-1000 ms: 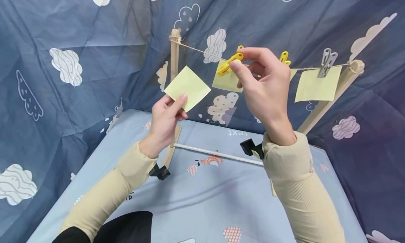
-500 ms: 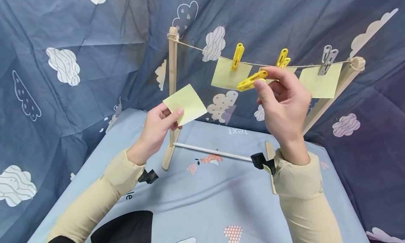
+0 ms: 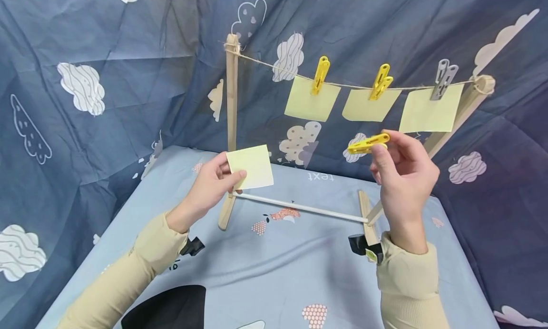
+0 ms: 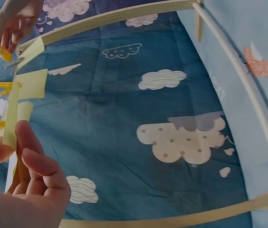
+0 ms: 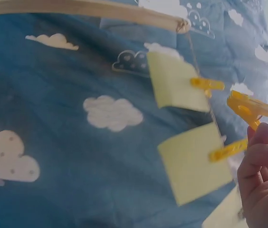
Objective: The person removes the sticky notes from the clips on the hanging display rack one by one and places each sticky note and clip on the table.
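My left hand (image 3: 211, 184) pinches a pale yellow sticky note (image 3: 252, 167) between thumb and fingers, left of the hanging notes. In my right hand (image 3: 404, 176) a yellow clothespin (image 3: 368, 143) is held by its handle end, its tip pointing left. That hand is below the string (image 3: 269, 68). Three sticky notes hang from the string: the left note (image 3: 310, 103) under a yellow clothespin (image 3: 320, 75), the middle note (image 3: 368, 107) under another yellow clothespin (image 3: 380, 83), and the right note (image 3: 430, 112) under a grey clothespin (image 3: 443, 80). The right wrist view shows the held clothespin (image 5: 248, 107) close up.
The string runs between a left wooden post (image 3: 231, 95) and a right wooden post (image 3: 464, 105). A white rod (image 3: 299, 206) joins their feet on the light blue sheet (image 3: 274, 257). Dark blue cloud-print fabric (image 3: 141, 105) hangs behind and at the sides.
My right hand has drawn down and right from the string, carrying the yellow clothespin and uncovering the middle note. My left hand has lowered, and its note has turned more upright.
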Demonstrator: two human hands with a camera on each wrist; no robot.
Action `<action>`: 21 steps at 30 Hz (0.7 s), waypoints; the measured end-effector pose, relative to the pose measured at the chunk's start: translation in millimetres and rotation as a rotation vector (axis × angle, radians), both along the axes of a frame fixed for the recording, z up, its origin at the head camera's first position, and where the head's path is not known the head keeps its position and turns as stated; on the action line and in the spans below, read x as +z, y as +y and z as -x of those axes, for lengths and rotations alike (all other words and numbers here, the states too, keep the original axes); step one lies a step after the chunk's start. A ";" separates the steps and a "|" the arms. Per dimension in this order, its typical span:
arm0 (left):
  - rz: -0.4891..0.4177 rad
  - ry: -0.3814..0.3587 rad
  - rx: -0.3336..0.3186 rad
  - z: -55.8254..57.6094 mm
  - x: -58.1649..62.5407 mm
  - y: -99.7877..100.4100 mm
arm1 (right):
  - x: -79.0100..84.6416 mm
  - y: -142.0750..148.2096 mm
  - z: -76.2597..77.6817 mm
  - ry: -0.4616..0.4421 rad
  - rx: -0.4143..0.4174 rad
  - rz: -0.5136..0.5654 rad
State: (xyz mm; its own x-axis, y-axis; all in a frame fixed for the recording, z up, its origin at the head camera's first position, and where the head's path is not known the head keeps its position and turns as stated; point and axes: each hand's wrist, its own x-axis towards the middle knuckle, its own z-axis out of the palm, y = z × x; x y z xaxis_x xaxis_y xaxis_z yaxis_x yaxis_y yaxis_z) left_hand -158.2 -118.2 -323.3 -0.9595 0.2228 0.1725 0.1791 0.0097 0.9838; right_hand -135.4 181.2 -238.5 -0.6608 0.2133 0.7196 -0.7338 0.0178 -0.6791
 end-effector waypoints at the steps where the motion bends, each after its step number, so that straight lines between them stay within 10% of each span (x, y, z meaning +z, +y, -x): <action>1: 0.011 -0.005 -0.002 0.4 -3.0 -0.6 | -5.1 4.1 0.5 -0.015 -0.005 0.011; 21: 0.138 -0.143 -0.067 11.1 -62.2 3.4 | -90.4 52.6 -4.9 -0.345 -0.238 0.088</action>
